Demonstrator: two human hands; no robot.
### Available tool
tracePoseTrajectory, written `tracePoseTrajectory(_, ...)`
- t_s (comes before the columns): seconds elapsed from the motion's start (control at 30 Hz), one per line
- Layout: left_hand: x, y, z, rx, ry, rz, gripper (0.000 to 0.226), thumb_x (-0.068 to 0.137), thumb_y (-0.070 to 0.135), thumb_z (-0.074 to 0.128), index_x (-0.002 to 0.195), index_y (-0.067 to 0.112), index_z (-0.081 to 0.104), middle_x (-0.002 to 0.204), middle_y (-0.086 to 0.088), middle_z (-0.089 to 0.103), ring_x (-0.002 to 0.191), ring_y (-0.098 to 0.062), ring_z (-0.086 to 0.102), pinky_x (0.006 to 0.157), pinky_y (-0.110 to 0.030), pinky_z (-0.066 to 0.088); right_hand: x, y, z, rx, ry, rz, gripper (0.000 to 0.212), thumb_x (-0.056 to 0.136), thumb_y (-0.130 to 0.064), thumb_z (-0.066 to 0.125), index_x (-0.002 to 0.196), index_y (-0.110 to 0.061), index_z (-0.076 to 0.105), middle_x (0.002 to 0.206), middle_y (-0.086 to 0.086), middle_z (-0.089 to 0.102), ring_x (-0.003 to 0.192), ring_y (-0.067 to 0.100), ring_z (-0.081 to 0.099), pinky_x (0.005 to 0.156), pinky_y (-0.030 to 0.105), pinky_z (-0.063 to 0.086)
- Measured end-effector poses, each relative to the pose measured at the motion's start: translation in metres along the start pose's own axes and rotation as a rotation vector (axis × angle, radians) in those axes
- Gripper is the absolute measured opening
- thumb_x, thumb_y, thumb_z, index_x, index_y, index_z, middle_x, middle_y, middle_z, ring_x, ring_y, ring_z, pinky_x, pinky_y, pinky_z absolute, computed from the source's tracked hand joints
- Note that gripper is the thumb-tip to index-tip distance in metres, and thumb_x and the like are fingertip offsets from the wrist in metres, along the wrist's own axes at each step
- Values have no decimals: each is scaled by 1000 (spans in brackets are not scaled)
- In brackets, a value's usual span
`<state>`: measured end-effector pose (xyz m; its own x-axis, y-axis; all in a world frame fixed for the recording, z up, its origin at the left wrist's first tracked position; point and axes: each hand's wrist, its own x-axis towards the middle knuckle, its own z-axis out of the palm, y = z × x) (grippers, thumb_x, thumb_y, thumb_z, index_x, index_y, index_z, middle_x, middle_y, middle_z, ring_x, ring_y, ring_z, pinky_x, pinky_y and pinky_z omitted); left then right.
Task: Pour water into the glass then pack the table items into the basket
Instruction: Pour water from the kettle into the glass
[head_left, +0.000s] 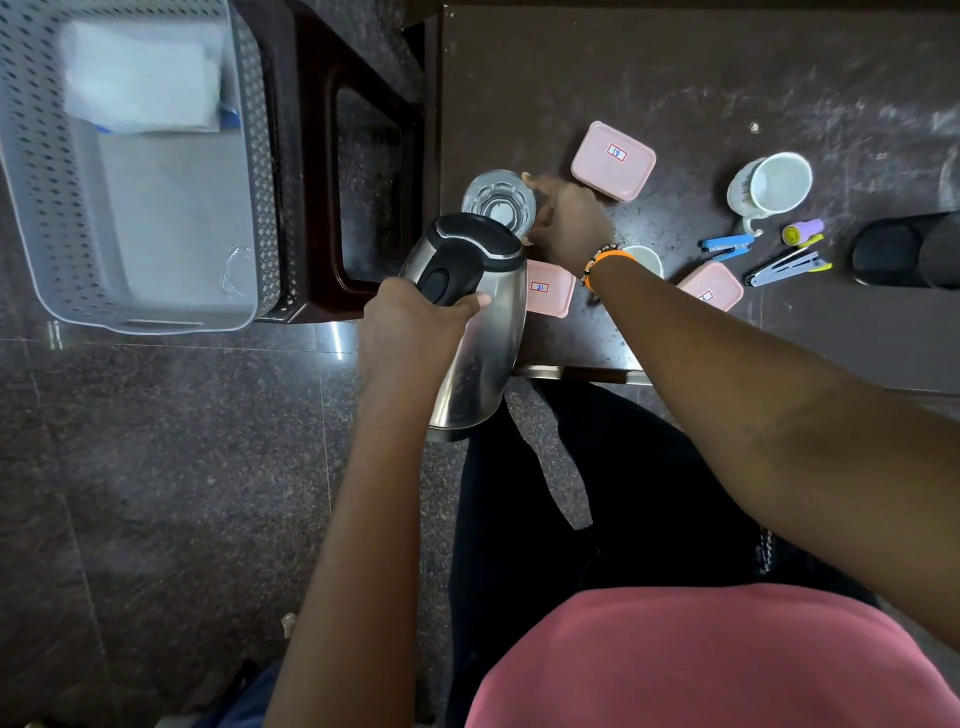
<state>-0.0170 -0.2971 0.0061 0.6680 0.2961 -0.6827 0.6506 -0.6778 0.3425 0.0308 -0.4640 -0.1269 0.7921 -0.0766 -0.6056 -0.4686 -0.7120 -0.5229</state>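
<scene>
Your left hand (415, 322) grips the black handle of the kettle (478, 322), fingers curled round it, and the kettle is tipped forward so its lid end meets the rim of the glass (498, 200). Your right hand (569, 218) wraps round the side of the glass and holds it at the near left corner of the bench (675, 78); a beaded band and an orange band sit on that wrist. Whether water is running you cannot tell, though the glass looks to hold some clear liquid. Just beyond your right hand lies a pink box (613, 161) with a small label. Under your right wrist a second pink box (548, 288) lies flat, and a third (711, 286) lies just right of your forearm, with a white cup (647, 257) between them, partly hidden by the wrist. Further right of that hand a white mug (769, 184) lies tilted on its side, and near it are a blue stapler (727, 247), a purple and yellow marker (802, 231) and a grey folding tool (787, 267). Well to the left of your left hand, off the bench, stands the grey basket (31, 208), with a white cloth (140, 78) and a clear glass (236, 270) inside.
</scene>
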Motion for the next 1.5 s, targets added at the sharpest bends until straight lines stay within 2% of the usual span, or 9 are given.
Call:
tracePoseTrajectory(0.23,1,1,-1,7,-10,4,53,66,52,76,95,9,63,91,-4,68,83,-21,63,61,-26,46,0,0,0,-23,4,-29,63,75,-13,63,134,-30,48,129,6,62,119,32,57,100,44,48)
tracePoseTrajectory(0.37,2,2,-3,25,-10,5,55,66,53,75,97,9,63,93,-4,67,82,-21,61,55,-24,41,0,0,-1,-9,3,-23,62,75,-15,63,133,-30,49,126,8,64,116,32,59,98,43,49)
tracePoseTrajectory(0.47,3,3,-3,50,-11,9,57,66,54,75,100,10,63,97,-5,67,87,-23,62,66,-29,44,0,0,-1,-6,-2,-17,61,75,-17,63,132,-32,49,125,8,65,115,33,59,97,43,50)
tracePoseTrajectory(0.63,6,6,-5,92,-15,-2,61,66,55,74,103,9,61,101,-7,67,94,-27,62,72,-33,49,2,-1,-1,-25,-11,-19,57,77,-20,63,131,-32,50,125,7,65,115,34,59,96,43,50)
tracePoseTrajectory(0.8,7,8,-7,102,-15,-3,62,66,54,75,104,8,61,103,-8,66,95,-26,62,69,-31,45,3,0,-1,-32,-10,-18,56,77,-19,64,130,-31,52,123,8,65,113,34,59,95,43,50)
tracePoseTrajectory(1.27,7,11,-8,125,-34,0,61,67,54,75,105,9,61,102,-7,67,93,-26,61,69,-31,44,2,0,0,-36,7,-38,44,81,-24,61,125,-26,55,119,11,67,110,36,61,90,43,50)
tracePoseTrajectory(1.5,8,11,-9,122,-41,-1,60,67,53,75,107,10,61,104,-6,67,95,-25,61,71,-31,45,2,-1,-1,-24,-2,-30,58,77,-19,65,131,-30,50,122,9,66,113,34,60,94,44,51)
